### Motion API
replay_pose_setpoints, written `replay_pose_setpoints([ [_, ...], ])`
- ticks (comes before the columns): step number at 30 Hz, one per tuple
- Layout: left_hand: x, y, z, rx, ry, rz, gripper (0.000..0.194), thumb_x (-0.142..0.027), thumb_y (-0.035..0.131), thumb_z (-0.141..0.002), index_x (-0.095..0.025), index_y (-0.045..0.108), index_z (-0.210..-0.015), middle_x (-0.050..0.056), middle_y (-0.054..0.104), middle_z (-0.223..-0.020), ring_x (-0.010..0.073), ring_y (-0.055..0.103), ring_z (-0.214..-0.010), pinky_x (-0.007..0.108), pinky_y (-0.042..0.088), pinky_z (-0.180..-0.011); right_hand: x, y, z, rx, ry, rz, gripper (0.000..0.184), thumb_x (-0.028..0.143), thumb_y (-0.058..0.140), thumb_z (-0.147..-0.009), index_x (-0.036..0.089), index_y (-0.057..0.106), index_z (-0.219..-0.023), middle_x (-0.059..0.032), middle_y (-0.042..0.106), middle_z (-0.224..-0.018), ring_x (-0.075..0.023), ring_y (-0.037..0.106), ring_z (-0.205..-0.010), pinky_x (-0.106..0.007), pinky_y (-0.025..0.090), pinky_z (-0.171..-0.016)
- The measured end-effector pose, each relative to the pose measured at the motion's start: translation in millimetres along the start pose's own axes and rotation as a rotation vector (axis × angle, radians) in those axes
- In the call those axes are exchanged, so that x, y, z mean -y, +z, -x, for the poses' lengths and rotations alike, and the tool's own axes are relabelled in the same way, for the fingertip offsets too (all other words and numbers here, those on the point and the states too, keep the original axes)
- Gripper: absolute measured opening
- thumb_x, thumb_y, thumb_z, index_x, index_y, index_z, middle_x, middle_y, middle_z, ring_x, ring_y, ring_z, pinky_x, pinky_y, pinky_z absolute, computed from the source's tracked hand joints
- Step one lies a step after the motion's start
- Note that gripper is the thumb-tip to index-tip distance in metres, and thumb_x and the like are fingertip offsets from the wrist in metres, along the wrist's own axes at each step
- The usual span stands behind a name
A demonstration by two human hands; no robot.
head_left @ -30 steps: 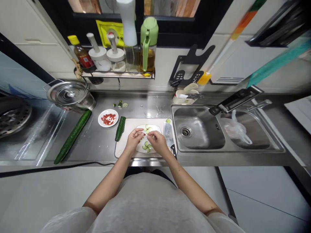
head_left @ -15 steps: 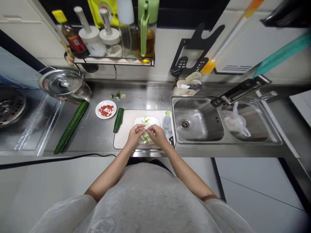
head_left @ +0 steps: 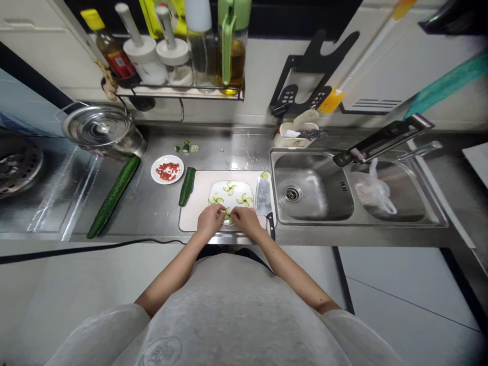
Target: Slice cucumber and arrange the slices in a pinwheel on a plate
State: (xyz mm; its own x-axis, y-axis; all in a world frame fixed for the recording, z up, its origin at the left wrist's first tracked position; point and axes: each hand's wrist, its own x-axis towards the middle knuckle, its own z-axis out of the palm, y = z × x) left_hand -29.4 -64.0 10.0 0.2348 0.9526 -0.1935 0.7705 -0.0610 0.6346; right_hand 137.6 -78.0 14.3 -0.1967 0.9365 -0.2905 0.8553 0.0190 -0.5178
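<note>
Two hands (head_left: 210, 221) (head_left: 246, 222), grip unclear, bend over a plate (head_left: 231, 201), cutting board (head_left: 195, 211) and steel counter (head_left: 152, 216).

The counter (head_left: 158, 206) is glossy metal, the plate (head_left: 231, 201) smooth and shiny, the cutting board (head_left: 199, 195) probably matt plastic.

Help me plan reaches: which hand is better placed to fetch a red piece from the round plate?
Probably the left hand: it is nearer the round plate, while the right hand is farther across, near the knife.

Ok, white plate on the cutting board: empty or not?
Not empty: the plate bears four clusters of cucumber slices spaced around its bare middle.
</note>
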Motion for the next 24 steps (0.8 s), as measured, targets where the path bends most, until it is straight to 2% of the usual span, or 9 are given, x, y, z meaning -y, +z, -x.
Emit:
replay_pose_setpoints([
  [7, -7, 2.0, -2, 0.069, -0.002, -0.151, 0.014, -0.024, 0.054, -0.086, -0.023, 0.064, -0.095, 0.003, 0.065, -0.087, 0.0192, 0.058, -0.089, 0.028, 0.042, -0.076, 2, 0, -3, 0.071, 0.048, 0.082, 0.020, 0.025, 0.047, -0.090, 0.020, 0.066, -0.088, -0.0033, 0.071, -0.088, -0.0169, 0.060, -0.082, -0.029, 0.030, -0.081],
  [17, -7, 14.5, -7, 0.121, -0.014, -0.213, 0.013, -0.027, 0.053, -0.088, -0.023, 0.064, -0.094, 0.004, 0.063, -0.090, 0.0184, 0.057, -0.091, 0.027, 0.040, -0.074, -1, 3, -5, 0.069, 0.052, 0.092, 0.020, 0.026, 0.046, -0.090, 0.020, 0.065, -0.088, -0.0045, 0.071, -0.089, -0.0179, 0.060, -0.084, -0.030, 0.028, -0.080],
  [24, -7, 16.0, -9, 0.123, -0.014, -0.220, 0.013, -0.027, 0.052, -0.088, -0.024, 0.064, -0.094, 0.004, 0.063, -0.091, 0.0183, 0.057, -0.091, 0.027, 0.040, -0.074, 0, 4, -7, 0.087, 0.062, 0.127, 0.021, 0.026, 0.046, -0.090, 0.019, 0.066, -0.090, -0.0056, 0.071, -0.091, -0.0178, 0.059, -0.084, -0.030, 0.027, -0.080],
])
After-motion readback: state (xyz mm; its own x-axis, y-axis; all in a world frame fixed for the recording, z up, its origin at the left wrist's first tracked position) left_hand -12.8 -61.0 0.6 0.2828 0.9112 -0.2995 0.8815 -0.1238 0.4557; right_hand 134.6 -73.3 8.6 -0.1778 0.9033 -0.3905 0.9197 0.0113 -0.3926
